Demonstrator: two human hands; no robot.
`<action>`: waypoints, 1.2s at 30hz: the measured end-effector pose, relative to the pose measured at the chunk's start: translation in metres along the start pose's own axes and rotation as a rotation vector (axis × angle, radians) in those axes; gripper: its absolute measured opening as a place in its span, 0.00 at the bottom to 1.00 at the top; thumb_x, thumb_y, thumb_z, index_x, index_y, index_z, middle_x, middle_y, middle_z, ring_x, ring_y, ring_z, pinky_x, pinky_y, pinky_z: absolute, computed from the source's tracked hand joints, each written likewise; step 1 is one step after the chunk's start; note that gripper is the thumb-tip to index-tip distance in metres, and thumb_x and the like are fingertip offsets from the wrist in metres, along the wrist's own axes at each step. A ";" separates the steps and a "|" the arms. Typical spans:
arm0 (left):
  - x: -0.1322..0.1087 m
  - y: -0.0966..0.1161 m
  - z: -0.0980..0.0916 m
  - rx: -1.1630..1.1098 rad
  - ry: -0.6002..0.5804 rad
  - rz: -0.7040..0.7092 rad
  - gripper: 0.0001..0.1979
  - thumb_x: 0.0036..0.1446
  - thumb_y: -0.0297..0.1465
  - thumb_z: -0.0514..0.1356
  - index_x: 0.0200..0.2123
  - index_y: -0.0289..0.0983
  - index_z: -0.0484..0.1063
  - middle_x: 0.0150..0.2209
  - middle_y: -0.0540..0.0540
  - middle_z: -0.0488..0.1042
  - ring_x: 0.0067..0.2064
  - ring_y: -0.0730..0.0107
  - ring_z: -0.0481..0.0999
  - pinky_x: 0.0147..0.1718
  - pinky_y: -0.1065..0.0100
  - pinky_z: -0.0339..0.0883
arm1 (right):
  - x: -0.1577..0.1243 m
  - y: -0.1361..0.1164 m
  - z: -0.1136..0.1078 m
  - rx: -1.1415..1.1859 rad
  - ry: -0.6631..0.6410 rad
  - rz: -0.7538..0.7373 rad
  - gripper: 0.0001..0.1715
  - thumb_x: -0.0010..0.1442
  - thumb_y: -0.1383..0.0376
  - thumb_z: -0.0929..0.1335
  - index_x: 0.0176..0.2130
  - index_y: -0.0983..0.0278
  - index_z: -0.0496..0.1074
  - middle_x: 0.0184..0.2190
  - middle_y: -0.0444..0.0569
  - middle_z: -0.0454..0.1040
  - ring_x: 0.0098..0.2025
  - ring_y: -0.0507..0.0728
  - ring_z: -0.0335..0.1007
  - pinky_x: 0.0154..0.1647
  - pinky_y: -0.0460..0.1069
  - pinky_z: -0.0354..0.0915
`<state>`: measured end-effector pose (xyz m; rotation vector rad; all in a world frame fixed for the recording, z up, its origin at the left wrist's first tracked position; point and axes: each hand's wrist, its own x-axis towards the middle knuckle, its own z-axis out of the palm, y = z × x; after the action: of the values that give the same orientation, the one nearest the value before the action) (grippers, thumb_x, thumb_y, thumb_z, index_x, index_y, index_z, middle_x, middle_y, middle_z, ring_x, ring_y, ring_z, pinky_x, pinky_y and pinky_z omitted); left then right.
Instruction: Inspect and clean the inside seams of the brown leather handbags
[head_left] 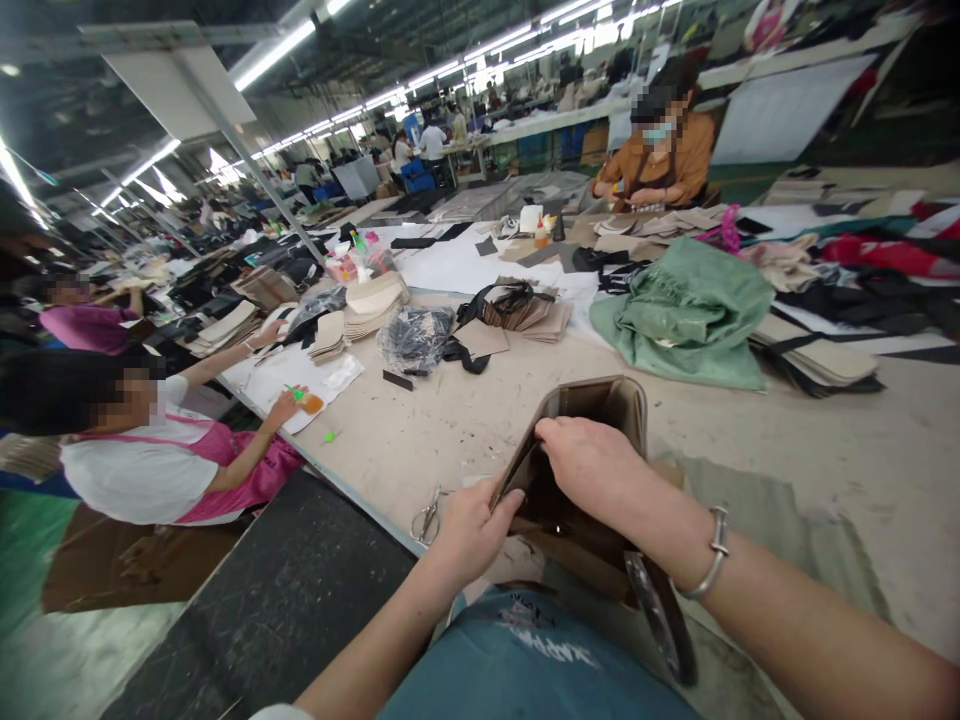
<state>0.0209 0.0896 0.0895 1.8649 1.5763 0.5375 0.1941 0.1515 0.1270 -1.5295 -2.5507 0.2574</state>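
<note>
A brown handbag stands at the table edge in front of my body, its mouth facing up and its inside dark. My left hand pinches the bag's left rim, thumb on the inner side. Across the opening reaches my right hand, its fingers closed on the same side panel higher up; the fingertips are partly hidden. A dark, glossy handle loop hangs on the near side, below my right wrist. Small metal scissors lie just left of my left hand.
A green cloth bundle, a clear-plastic-wrapped dark bundle and stacked beige panels lie farther back. On the left, a person in a pink apron holds a small orange bottle. Another person sits across the table.
</note>
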 end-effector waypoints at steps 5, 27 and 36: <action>0.001 -0.006 0.000 -0.024 0.007 -0.032 0.17 0.62 0.38 0.48 0.47 0.39 0.70 0.40 0.48 0.76 0.41 0.65 0.73 0.42 0.68 0.64 | 0.003 0.010 -0.002 -0.023 0.053 -0.081 0.09 0.61 0.67 0.62 0.31 0.63 0.69 0.29 0.47 0.73 0.32 0.54 0.69 0.29 0.47 0.55; 0.005 0.001 -0.007 -0.022 -0.040 -0.066 0.16 0.61 0.36 0.48 0.42 0.36 0.72 0.35 0.49 0.76 0.36 0.69 0.72 0.38 0.71 0.63 | 0.020 0.027 -0.002 0.066 0.101 -0.207 0.08 0.60 0.65 0.64 0.40 0.61 0.71 0.29 0.46 0.74 0.33 0.54 0.69 0.31 0.46 0.54; 0.009 -0.004 -0.010 -0.025 -0.040 -0.103 0.16 0.61 0.37 0.49 0.37 0.34 0.72 0.31 0.50 0.74 0.33 0.70 0.71 0.34 0.72 0.63 | 0.024 0.031 -0.003 0.083 0.086 -0.230 0.11 0.61 0.64 0.64 0.42 0.62 0.72 0.32 0.48 0.75 0.34 0.54 0.69 0.33 0.46 0.55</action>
<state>0.0131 0.1009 0.0933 1.7543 1.6219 0.4692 0.2101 0.1875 0.1235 -1.1794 -2.5824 0.2579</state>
